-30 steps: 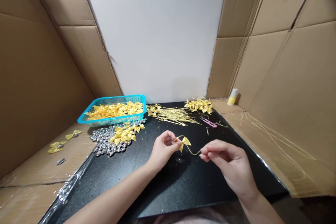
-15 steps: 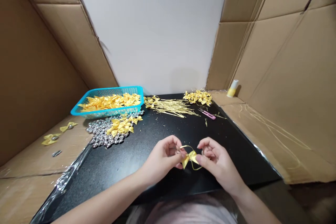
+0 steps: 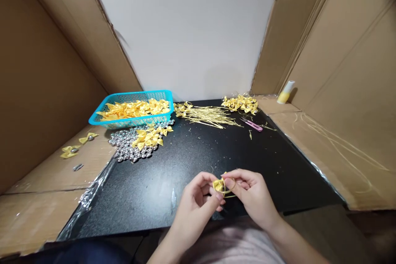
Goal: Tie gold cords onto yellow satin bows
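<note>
Near the front edge of the black table, a small yellow ribbon bow (image 3: 219, 185) with a thin gold cord is between my hands. My left hand (image 3: 198, 206) pinches the bow from the left, thumb in front. My right hand (image 3: 253, 198) pinches at the bow's right side, where the cord (image 3: 229, 196) loops out. The fingertips partly cover the bow, so its middle is hard to make out. Both hands are close together, just above the tabletop.
A blue basket (image 3: 133, 123) of yellow bows stands back left. Silver beads (image 3: 122, 142) with loose bows (image 3: 145, 138) lie before it. Cut gold cords (image 3: 210, 115), finished-looking bows (image 3: 241, 103), pink snips (image 3: 253, 124) and a spool (image 3: 286, 92) are farther back. Cardboard walls flank the table.
My hands have come closer together, and the bow has turned between the fingers. My right fingertips now pinch at it. The camera view has shifted, moving the background up and to the right.
</note>
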Demonstrator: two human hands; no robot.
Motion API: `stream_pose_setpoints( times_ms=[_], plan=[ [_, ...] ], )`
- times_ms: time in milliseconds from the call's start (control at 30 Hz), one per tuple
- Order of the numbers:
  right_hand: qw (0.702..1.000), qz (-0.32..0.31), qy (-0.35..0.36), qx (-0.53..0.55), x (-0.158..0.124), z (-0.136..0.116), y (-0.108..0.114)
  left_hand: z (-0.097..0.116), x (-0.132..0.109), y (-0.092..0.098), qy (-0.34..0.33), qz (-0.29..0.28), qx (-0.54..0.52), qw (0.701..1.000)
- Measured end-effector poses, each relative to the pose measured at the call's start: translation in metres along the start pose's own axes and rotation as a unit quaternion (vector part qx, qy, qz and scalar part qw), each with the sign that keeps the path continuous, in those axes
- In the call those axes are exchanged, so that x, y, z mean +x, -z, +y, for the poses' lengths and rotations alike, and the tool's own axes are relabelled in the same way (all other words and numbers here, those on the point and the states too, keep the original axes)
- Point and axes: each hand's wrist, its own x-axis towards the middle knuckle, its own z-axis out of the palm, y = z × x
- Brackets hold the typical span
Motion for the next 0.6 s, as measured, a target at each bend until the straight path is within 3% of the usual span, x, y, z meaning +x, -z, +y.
stream_pose_setpoints(
  times_ms=[333,600],
  plan=[
    [0.999,0.003,0.036,0.016,-0.0007,-0.0005,-0.0049,-0.0093,0.0051,0.0045,-0.057,0.051,0.013,0.997],
    [0.992,0.039,0.110,-0.038,-0.0051,0.0027,-0.0074,-0.0081,0.0021,-0.0008,-0.100,0.052,0.051,0.992]
  ],
)
